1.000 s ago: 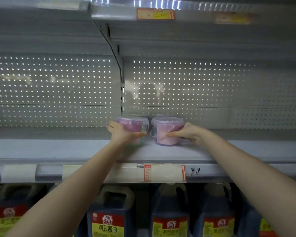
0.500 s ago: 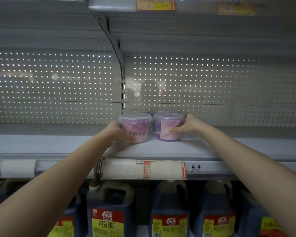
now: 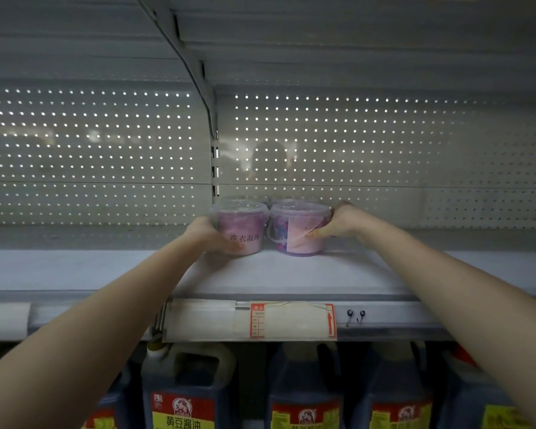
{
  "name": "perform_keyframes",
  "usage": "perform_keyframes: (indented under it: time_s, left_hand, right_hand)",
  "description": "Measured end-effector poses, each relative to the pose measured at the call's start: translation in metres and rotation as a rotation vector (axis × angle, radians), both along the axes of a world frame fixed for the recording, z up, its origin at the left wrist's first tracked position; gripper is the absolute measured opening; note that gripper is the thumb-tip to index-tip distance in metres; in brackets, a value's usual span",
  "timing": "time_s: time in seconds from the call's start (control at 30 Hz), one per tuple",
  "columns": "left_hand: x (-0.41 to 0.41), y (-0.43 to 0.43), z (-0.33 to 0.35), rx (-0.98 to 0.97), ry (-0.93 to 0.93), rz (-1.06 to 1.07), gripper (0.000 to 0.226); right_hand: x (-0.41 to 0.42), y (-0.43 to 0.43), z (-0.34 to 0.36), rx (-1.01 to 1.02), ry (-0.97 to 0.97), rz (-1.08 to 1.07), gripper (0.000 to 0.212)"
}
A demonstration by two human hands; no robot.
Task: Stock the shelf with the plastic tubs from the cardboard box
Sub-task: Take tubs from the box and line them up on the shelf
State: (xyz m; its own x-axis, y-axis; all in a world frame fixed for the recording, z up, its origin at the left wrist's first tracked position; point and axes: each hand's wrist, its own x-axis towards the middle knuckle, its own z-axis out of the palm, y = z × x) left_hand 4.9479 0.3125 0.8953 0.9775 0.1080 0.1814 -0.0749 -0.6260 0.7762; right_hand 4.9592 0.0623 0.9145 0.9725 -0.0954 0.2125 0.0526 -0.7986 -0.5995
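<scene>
Two clear plastic tubs with pink contents stand side by side on the grey shelf [image 3: 276, 277], close to its perforated back wall. My left hand [image 3: 206, 235] grips the left tub [image 3: 242, 227] from its left side, thumb across the front below the printed text. My right hand [image 3: 338, 222] holds the right tub [image 3: 297, 230] from its right side, thumb on its pink label. Lids of two more tubs [image 3: 291, 200] peek out behind them. The cardboard box is out of view.
An upright bracket [image 3: 214, 168] divides the back wall just left of the tubs. A red-edged price tag [image 3: 291, 320] sits on the shelf's front rail. Dark soy sauce jugs [image 3: 186, 394] fill the shelf below. Another shelf [image 3: 322, 41] hangs overhead.
My left hand has turned the left tub so its printed text faces front and has slid lower on it. Both tubs stay on the shelf; the camera has moved closer.
</scene>
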Motion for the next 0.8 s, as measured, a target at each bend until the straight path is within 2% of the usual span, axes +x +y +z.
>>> perform_keyframes:
  time_s: [0.1, 0.23, 0.37, 0.47, 0.6, 0.8]
  left_hand:
    - [-0.006, 0.0, 0.0, 0.002, 0.013, -0.021, 0.05]
    - [-0.025, 0.001, 0.003, 0.04, -0.018, -0.029, 0.045]
    - [-0.043, 0.006, 0.004, -0.02, -0.076, -0.024, 0.051]
    - [-0.055, 0.005, 0.001, -0.003, -0.156, -0.015, 0.046]
    - [-0.078, -0.001, -0.003, 0.099, -0.299, 0.001, 0.053]
    - [-0.136, -0.033, -0.007, 0.295, -0.475, -0.105, 0.038]
  right_hand:
    - [-0.004, 0.0, -0.001, 0.031, -0.008, -0.008, 0.059]
    - [-0.018, 0.002, 0.001, 0.046, -0.007, -0.017, 0.072]
    - [-0.048, 0.001, 0.003, 0.041, -0.061, -0.061, 0.078]
    - [-0.077, 0.0, -0.003, 0.048, -0.137, -0.097, 0.073]
    - [-0.116, -0.008, -0.019, -0.098, -0.24, -0.144, 0.055]
    - [-0.186, -0.048, -0.034, -0.283, -0.265, -0.216, 0.05]
